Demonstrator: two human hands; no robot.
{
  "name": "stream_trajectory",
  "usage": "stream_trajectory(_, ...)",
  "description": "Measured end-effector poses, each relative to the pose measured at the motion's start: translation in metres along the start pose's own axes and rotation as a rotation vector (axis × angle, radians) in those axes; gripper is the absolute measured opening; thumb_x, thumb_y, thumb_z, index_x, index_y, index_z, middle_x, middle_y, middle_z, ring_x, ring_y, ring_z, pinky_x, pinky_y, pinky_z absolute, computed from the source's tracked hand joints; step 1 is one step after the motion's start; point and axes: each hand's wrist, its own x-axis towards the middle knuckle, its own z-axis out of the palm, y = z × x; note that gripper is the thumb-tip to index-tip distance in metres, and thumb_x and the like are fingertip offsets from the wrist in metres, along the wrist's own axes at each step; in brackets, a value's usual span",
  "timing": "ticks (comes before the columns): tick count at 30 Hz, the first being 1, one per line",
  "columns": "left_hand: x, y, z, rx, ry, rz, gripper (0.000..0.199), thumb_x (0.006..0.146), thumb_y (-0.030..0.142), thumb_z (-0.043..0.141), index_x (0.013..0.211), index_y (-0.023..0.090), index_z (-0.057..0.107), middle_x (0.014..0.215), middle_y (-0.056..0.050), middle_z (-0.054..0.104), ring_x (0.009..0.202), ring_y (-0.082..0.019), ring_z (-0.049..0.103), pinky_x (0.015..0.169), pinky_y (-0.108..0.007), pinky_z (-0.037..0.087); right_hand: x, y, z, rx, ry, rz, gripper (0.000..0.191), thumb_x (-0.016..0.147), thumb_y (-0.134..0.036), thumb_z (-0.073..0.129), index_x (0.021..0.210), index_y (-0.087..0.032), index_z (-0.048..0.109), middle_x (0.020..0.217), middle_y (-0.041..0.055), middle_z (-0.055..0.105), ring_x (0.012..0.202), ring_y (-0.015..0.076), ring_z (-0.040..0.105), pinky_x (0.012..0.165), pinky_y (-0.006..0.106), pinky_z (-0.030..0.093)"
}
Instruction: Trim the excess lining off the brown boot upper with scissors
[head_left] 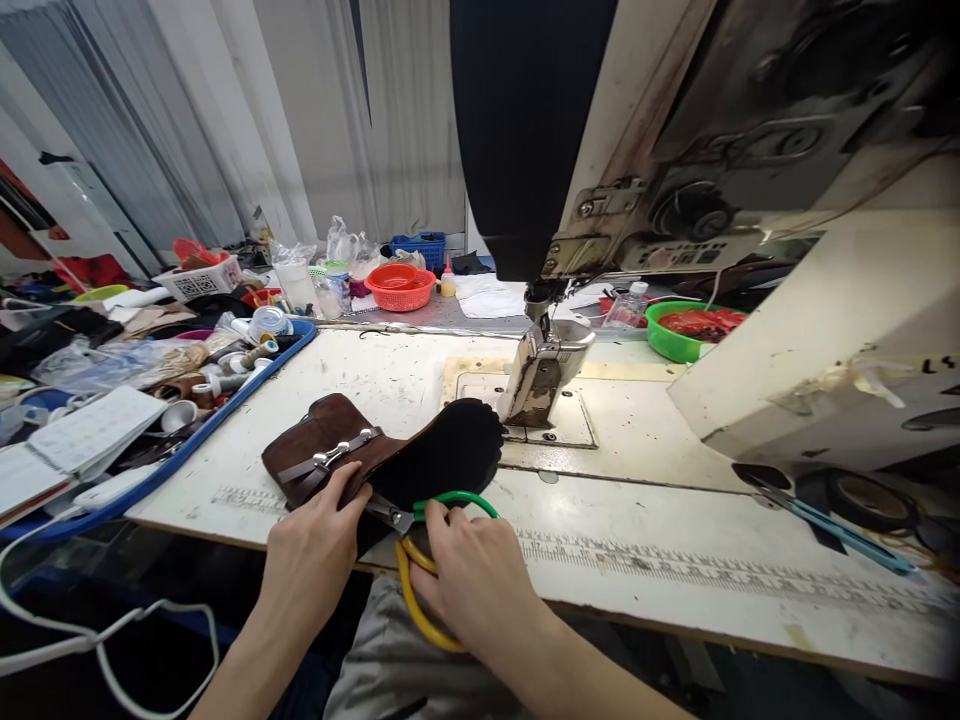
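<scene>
A brown suede shoe upper (330, 445) with metal buckle straps and a black scalloped lining piece (450, 450) lies at the near edge of the sewing table (660, 560). My left hand (311, 555) grips its lower edge, thumb on the brown leather. My right hand (469, 580) has its fingers through the green and yellow handles of a pair of scissors (420, 520). The scissor blades point left, against the edge of the upper beside my left thumb.
The sewing machine head (547, 350) stands just behind the upper, its large body overhead at the right. A blue-rimmed tray (225, 405) of spools and clutter lies left. An orange basket (401, 288), a green bowl (667, 340) and blue snips (840, 530) are around.
</scene>
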Motion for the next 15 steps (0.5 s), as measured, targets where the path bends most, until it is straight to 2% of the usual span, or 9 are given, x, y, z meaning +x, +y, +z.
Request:
stream_trajectory(4, 0.001, -0.004, -0.002, -0.049, -0.018, -0.178, 0.025, 0.097, 0.017, 0.046, 0.111, 0.023, 0.067, 0.125, -0.001, 0.066, 0.059, -0.017, 0.065, 0.044, -0.029, 0.041, -0.003, 0.004, 0.000, 0.046, -0.040, -0.030, 0.020, 0.091, -0.036, 0.068, 0.089, -0.017, 0.065, 0.069, 0.0049, 0.068, 0.061, 0.0257, 0.067, 0.048, 0.033, 0.034)
stream_trajectory(6, 0.002, -0.006, -0.003, -0.094, -0.044, -0.244, 0.022, 0.100, 0.023, 0.044, 0.109, 0.022, 0.064, 0.121, -0.002, 0.067, 0.060, -0.019, 0.065, 0.045, -0.030, 0.041, -0.006, 0.007, -0.002, 0.062, -0.037, -0.043, 0.019, 0.091, -0.035, 0.065, 0.089, -0.017, 0.065, 0.070, 0.0051, 0.069, 0.062, 0.0265, 0.068, 0.048, 0.033, 0.036)
stream_trajectory(12, 0.004, -0.004, -0.006, -0.235, -0.063, -0.240, 0.019, 0.101, 0.023, 0.041, 0.106, 0.024, 0.059, 0.115, 0.000, 0.065, 0.062, -0.017, 0.063, 0.049, -0.028, 0.039, -0.001, -0.005, -0.004, 0.079, -0.025, -0.024, 0.022, 0.090, -0.035, 0.063, 0.096, -0.014, 0.066, 0.073, 0.0103, 0.070, 0.066, 0.0309, 0.070, 0.054, 0.035, 0.044)
stream_trajectory(15, 0.006, -0.002, -0.009, -0.235, -0.072, -0.275, 0.020, 0.102, 0.025, 0.038, 0.107, 0.024, 0.058, 0.110, 0.000, 0.065, 0.063, -0.017, 0.062, 0.049, -0.028, 0.037, 0.005, -0.012, -0.004, 0.097, -0.051, -0.012, 0.026, 0.090, -0.037, 0.068, 0.097, -0.011, 0.067, 0.069, 0.0107, 0.070, 0.063, 0.0302, 0.070, 0.051, 0.033, 0.043)
